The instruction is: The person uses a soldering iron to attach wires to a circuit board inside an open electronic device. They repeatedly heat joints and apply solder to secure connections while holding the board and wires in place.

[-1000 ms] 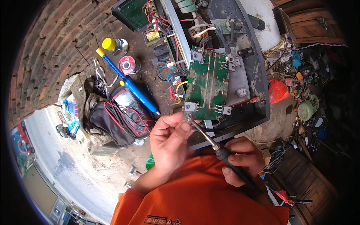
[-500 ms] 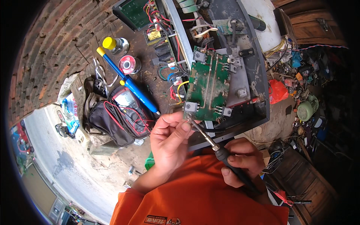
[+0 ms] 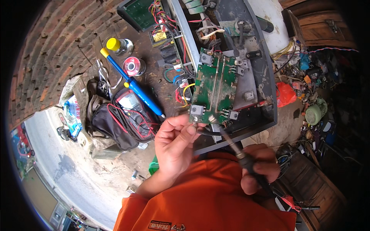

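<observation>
My left hand (image 3: 174,141) pinches the lower left corner of a green circuit board (image 3: 208,86) between thumb and fingers. A small shiny metal spot shows just above the thumb tip. Square black transistors with metal legs sit near the board's corners, and two pale strips run down its middle. My right hand (image 3: 264,169) is wrapped round the black handle of a soldering iron (image 3: 243,156), blurred by motion. The iron's tip points up and left, close to the board's lower edge; whether it touches cannot be told. The board lies over an opened dark metal casing (image 3: 266,88).
On the wooden table stand a solder spool (image 3: 133,66), a yellow-capped jar (image 3: 122,47) and a blue desoldering pump (image 3: 142,96). A multimeter (image 3: 133,107) with red leads lies on a black bag (image 3: 102,125). Wires crowd the casing; mixed parts and a red bag (image 3: 286,94) lie at right.
My right hand has drawn the soldering iron down and to the right, its tip away from the board's lower left corner. My left hand keeps its pinch there.
</observation>
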A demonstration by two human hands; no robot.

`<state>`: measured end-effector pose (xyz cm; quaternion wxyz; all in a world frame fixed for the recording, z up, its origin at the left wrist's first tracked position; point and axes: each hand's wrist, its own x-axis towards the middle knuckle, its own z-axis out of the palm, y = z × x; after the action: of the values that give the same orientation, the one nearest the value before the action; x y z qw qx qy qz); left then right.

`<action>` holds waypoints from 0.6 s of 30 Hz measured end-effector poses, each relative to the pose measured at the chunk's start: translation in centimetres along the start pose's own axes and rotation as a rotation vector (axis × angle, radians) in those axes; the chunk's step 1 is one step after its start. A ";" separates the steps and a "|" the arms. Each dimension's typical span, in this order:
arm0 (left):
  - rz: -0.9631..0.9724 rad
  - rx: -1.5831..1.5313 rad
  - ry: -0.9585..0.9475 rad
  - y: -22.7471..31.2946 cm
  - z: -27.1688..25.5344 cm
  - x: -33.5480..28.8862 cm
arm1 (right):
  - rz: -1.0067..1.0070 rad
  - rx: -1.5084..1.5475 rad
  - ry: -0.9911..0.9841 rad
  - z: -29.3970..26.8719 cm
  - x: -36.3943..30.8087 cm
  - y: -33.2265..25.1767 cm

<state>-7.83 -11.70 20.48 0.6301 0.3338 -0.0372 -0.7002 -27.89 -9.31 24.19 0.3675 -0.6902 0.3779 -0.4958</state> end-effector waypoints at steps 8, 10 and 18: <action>0.014 0.145 0.002 0.4 -0.2 0.2 | 0.095 0.222 0.231 2.7 -0.1 3.7; 0.028 0.248 -0.003 0.8 -0.6 0.2 | 0.097 0.367 0.245 3.2 0.2 4.0; 0.247 0.659 0.225 5.2 -4.4 2.1 | 0.149 0.601 0.365 3.5 0.7 3.6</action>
<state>-1.08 -13.05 18.69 0.5689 0.5864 -0.2312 -0.5282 -24.93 -11.01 20.49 0.5157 -0.4220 0.3241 -0.6715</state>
